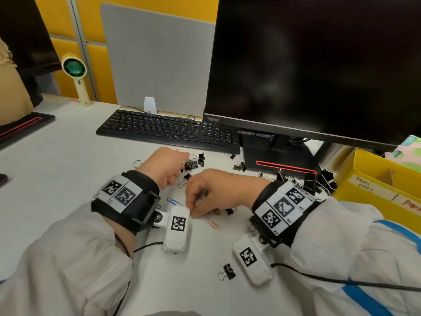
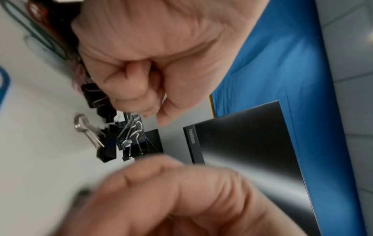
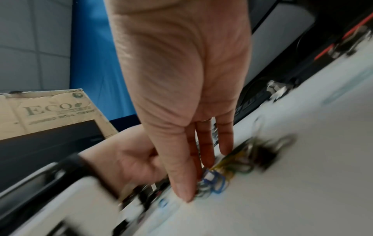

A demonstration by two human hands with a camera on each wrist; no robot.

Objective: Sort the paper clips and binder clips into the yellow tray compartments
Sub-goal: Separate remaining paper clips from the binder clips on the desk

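Binder clips and paper clips are lying scattered over the white tabletop point(image 1: 68, 169), none of them visibly in the yellow tray point(image 1: 364, 179) standing at the far right. Nearest the person, one black binder clip point(image 1: 227, 271) is sitting alone beside the right wrist camera. Just beyond it, the right hand point(image 1: 211, 190) is reaching down with its fingers point(image 3: 181, 183) nearly straight, their tips touching a small heap of coloured paper clips point(image 3: 214, 182); motion blur is hiding how many are in it. One blue paper clip point(image 1: 174, 201) and one pink paper clip point(image 1: 214, 224) are lying apart next to that hand. Farther on, the left hand point(image 1: 166, 165) is curling into a loose fist; whether it is holding anything cannot be told. A cluster of about four binder clips point(image 1: 193, 161) is sitting just past its knuckles. Another bunch of binder clips point(image 1: 319, 181) is lying near the tray, too tangled for a count. Behind everything, one keyboard point(image 1: 168, 131) and one monitor point(image 1: 319, 65) are standing.
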